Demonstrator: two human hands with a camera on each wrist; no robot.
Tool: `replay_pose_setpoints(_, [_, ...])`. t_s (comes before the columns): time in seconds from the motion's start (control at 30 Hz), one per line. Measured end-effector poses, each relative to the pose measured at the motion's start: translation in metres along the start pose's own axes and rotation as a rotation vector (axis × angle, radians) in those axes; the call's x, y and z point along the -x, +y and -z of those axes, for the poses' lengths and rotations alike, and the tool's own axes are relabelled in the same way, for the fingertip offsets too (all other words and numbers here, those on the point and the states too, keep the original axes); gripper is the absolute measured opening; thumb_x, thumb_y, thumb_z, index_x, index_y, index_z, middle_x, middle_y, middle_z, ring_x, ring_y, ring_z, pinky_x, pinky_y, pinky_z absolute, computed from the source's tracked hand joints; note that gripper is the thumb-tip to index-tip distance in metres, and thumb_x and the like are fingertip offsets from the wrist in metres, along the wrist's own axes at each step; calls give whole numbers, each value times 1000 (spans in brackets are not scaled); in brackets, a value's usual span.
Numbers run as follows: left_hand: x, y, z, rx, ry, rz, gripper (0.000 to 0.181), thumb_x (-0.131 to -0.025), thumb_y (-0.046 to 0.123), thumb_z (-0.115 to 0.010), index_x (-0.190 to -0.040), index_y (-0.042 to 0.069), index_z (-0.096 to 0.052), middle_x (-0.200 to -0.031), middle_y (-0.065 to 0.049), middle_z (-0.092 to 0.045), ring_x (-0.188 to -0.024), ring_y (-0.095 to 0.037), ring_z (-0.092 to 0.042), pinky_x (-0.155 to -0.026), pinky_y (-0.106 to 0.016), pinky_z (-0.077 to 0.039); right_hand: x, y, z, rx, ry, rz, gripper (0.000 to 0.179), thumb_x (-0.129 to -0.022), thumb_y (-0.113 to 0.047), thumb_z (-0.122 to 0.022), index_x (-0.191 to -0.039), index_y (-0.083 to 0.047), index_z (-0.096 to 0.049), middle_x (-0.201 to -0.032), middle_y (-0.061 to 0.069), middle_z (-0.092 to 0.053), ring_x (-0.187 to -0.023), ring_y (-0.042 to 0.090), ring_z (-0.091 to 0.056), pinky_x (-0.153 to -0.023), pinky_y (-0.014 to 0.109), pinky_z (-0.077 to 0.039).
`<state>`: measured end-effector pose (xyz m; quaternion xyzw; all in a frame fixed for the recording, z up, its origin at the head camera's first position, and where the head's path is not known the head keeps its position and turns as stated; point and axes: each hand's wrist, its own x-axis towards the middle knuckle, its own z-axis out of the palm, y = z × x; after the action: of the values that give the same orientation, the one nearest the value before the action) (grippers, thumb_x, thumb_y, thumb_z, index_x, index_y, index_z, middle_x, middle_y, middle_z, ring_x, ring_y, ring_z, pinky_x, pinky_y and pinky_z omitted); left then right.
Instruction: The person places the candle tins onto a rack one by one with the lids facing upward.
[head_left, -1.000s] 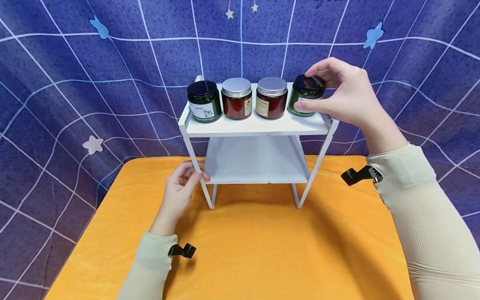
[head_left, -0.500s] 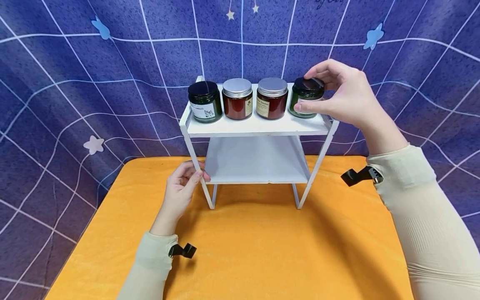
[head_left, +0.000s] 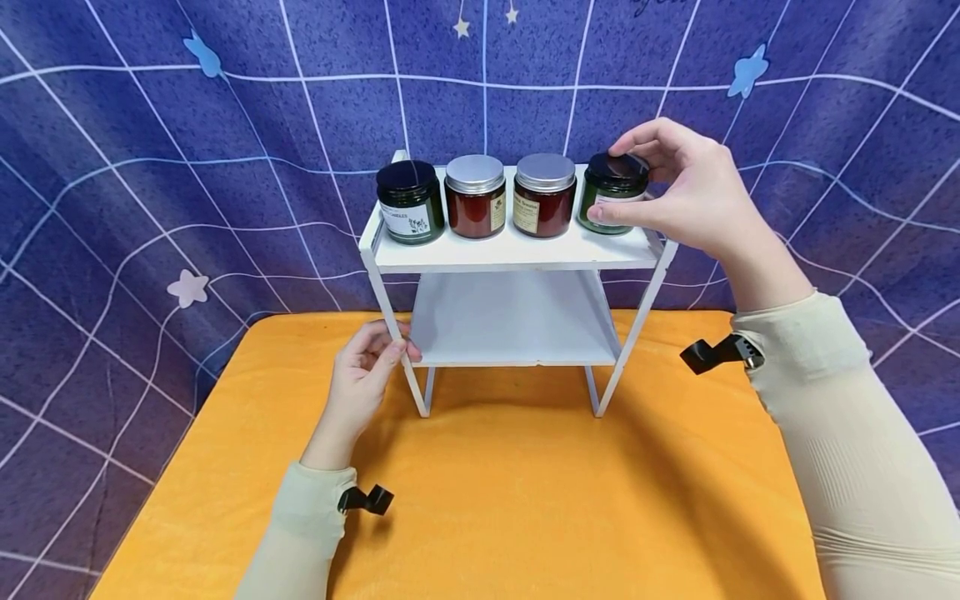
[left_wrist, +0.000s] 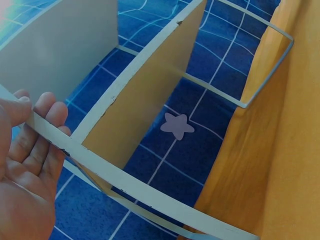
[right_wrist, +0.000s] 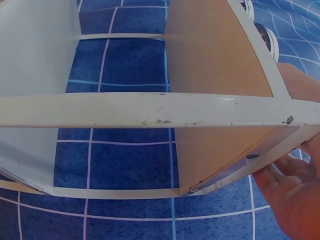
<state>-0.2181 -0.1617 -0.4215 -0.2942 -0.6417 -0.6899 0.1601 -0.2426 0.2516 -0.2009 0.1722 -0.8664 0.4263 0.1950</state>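
A white two-tier rack (head_left: 510, 321) stands on the table, with a row of candle jars on its top shelf. My right hand (head_left: 697, 187) holds the green candle jar with a black lid (head_left: 617, 173) at the right end, thumb on its front and fingers at the lid. That jar rests on the shelf. Low at the left, my left hand (head_left: 358, 367) pinches the rack's front left leg (head_left: 383, 302) between thumb and fingers. In the left wrist view, the thumb and fingers (left_wrist: 50, 107) lie on either side of the white bar. The right wrist view hides the held jar behind the rack.
Left of the held jar stand two amber jars with silver lids, one near the middle (head_left: 543, 208) and another (head_left: 476, 208) beside it. A second green jar (head_left: 409, 204) is at the left end. Behind hangs a blue gridded cloth (head_left: 480, 117); an orange cloth (head_left: 510, 500) covers the table.
Hardly anything differs. Both hands keep their places on the jar and the rack leg, and the jars stay in their row.
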Motion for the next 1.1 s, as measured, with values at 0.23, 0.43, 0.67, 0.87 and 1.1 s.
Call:
replay_pose_setpoints(0.23, [0, -2, 1, 20, -4, -2, 18, -109, -10, -55, -125, -15, -62, -95, -5, -79, -88, -16, -75, -85, -26, -61, 2, 1, 0, 4, -1, -6, 65, -77, -24, -103, -133, -21, -71, -117, -2, -75, -104, 14, -67, -83, 24, -44])
replay_pose_setpoints(0.43, [-1, -2, 1, 6, -6, 0, 20, -109, -10, -55, -124, -23, -55, -94, -5, -78, -86, -15, -75, -85, -27, -61, 5, -1, 2, -15, 12, -2, 64, -79, -24, -102, -135, -22, -71, -121, -1, -75, -106, 14, -69, -86, 24, -46])
replay_pose_setpoints(0.67, [-3, 1, 1, 17, -19, 17, 19, -108, -13, -55, -125, -17, -61, -95, -7, -79, -87, -17, -77, -90, -28, -62, 14, 7, 5, -77, 125, 76, 42, -92, -17, -89, -130, -14, -73, -122, -2, -74, -107, 14, -69, -99, 20, -54])
replay_pose_setpoints(0.87, [-4, 8, 10, 47, -48, 64, 21, -108, -11, -55, -126, -10, -67, -99, -12, -80, -92, -21, -79, -99, -33, -61, 28, 21, 11, -53, 176, 208, 32, -100, -10, -78, -130, -4, -73, -119, -1, -75, -110, 10, -71, -99, 19, -54])
replay_pose_setpoints(1.1, [-12, 27, 23, -24, -138, 120, 21, -110, -4, -59, -125, -17, -64, -107, -14, -81, -100, -22, -80, -103, -35, -60, 50, 39, 22, 79, 161, 196, 29, -101, -10, -77, -129, -3, -74, -115, -15, -74, -102, 1, -69, -93, 13, -51])
